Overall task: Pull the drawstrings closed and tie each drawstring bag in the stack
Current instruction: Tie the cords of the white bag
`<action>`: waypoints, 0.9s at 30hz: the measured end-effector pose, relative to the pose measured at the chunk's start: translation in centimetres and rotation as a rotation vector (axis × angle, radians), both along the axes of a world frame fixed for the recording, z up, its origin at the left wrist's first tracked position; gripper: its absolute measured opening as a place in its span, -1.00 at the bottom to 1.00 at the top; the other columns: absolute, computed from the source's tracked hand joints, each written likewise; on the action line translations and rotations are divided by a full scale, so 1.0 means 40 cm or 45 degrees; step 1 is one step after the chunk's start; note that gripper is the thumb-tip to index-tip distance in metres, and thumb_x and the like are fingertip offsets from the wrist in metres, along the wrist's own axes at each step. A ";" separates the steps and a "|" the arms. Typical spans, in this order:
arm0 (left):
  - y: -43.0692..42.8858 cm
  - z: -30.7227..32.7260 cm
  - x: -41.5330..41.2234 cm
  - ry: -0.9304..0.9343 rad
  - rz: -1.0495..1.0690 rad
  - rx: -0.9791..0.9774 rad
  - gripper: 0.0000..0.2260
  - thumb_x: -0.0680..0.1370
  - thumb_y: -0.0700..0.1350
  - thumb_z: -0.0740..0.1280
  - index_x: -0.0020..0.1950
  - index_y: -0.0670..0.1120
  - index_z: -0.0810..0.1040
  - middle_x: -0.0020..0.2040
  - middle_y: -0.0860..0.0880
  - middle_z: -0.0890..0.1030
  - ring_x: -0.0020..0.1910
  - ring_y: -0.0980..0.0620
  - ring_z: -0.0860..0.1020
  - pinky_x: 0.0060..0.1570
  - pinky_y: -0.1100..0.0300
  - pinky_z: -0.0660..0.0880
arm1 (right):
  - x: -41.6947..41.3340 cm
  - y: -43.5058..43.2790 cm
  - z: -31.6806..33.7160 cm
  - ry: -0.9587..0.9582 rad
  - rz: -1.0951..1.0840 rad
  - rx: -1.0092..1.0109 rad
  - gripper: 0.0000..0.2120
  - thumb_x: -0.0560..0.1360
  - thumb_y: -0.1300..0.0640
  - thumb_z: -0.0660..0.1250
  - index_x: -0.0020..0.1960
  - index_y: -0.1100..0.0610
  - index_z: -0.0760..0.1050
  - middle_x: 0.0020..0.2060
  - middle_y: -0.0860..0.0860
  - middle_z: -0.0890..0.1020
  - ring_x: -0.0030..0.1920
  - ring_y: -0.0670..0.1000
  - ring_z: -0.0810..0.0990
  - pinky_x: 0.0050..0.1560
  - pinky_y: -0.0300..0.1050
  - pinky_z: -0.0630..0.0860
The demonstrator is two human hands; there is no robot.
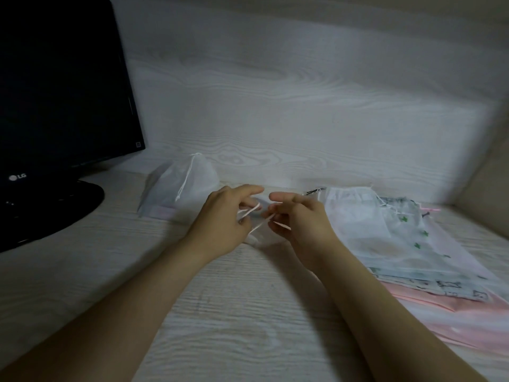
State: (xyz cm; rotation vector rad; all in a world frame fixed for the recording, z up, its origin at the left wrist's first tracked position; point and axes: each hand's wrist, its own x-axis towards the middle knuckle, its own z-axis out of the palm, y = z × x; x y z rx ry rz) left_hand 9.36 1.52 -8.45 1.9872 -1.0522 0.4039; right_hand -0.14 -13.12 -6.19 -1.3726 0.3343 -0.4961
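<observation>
Head view looks down on a pale wood-grain desk point(220, 312), where the left hand point(220, 219) and right hand point(303, 219) meet close together near the middle. Each hand pinches a strand of the white drawstring point(259, 226) with curled fingers, and the cords cross in the narrow gap between the fingertips. The sheer white bag point(254, 239) these cords run to lies on the desk directly below and between the hands, mostly hidden by them. Just to the right of the right hand lies the stack of bags point(385, 244), flat, white on top with printed and pink ones beneath. Beyond the left hand sits a cinched white bag point(179, 188), near a dark monitor point(55, 92).
</observation>
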 end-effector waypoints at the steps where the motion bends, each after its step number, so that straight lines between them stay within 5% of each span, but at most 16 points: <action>1: -0.002 0.000 -0.002 -0.010 0.007 0.003 -0.35 0.45 -0.35 0.42 0.50 0.09 0.52 0.08 0.19 0.72 0.14 0.21 0.55 0.24 0.33 0.43 | 0.000 0.000 0.002 0.026 0.005 0.044 -0.69 0.56 0.42 0.15 0.11 0.27 0.64 -0.27 0.13 0.63 -0.18 0.07 0.66 -0.09 -0.06 0.61; 6: -0.008 -0.007 -0.010 0.051 -0.048 -0.008 -0.20 0.46 -0.39 0.40 0.62 0.13 0.36 0.14 0.20 0.69 0.04 0.27 0.52 0.12 0.49 0.38 | 0.006 0.010 -0.008 0.240 -0.042 -0.286 -0.78 0.58 0.15 0.39 -0.03 0.32 0.68 -0.34 0.11 0.54 -0.35 0.04 0.57 -0.26 -0.08 0.57; 9: -0.011 -0.004 -0.017 0.028 -0.144 -0.032 -0.20 0.43 -0.41 0.39 0.61 0.11 0.39 0.21 0.12 0.71 0.21 0.18 0.60 0.30 0.27 0.49 | 0.001 0.018 -0.016 0.250 0.059 -0.489 -0.69 0.55 0.00 0.49 -0.15 0.27 0.68 -0.41 0.06 0.53 -0.39 0.01 0.49 -0.35 -0.16 0.46; 13: -0.013 0.004 -0.026 0.020 -0.180 -0.070 -0.25 0.44 -0.42 0.40 0.58 0.04 0.44 0.23 0.11 0.71 0.20 0.18 0.63 0.29 0.32 0.49 | 0.010 0.013 -0.021 0.197 0.008 -0.384 -0.72 0.56 0.07 0.48 -0.28 0.17 0.60 -0.43 0.07 0.43 -0.41 0.01 0.40 -0.33 -0.10 0.36; 17: -0.008 0.009 -0.032 0.071 -0.175 -0.037 -0.31 0.47 -0.35 0.44 0.56 0.05 0.44 0.22 0.15 0.69 -0.01 0.16 0.64 0.09 0.30 0.56 | 0.018 0.009 -0.015 0.141 -0.021 -0.108 -0.88 0.55 0.20 0.41 -0.13 0.20 0.66 -0.44 0.03 0.43 -0.43 -0.01 0.40 -0.37 -0.12 0.35; 23: -0.006 0.010 -0.030 0.056 -0.013 0.098 -0.80 0.49 -0.21 0.39 0.04 0.04 0.51 -0.28 0.11 0.67 -0.28 0.13 0.61 -0.17 0.02 0.60 | 0.018 -0.010 0.004 -0.030 -0.074 0.085 -0.89 0.60 0.23 0.33 -0.01 0.19 0.64 -0.43 -0.01 0.41 -0.36 -0.02 0.43 -0.33 -0.12 0.34; 27: -0.011 0.009 -0.041 0.115 -0.094 0.116 -0.85 0.50 -0.20 0.44 -0.16 0.05 0.67 -0.34 0.14 0.65 -0.31 0.14 0.62 -0.24 0.24 0.54 | 0.021 -0.018 -0.010 0.013 -0.181 -0.142 -0.79 0.63 0.26 0.27 0.04 0.20 0.70 -0.33 0.08 0.49 -0.36 -0.02 0.43 -0.36 -0.15 0.36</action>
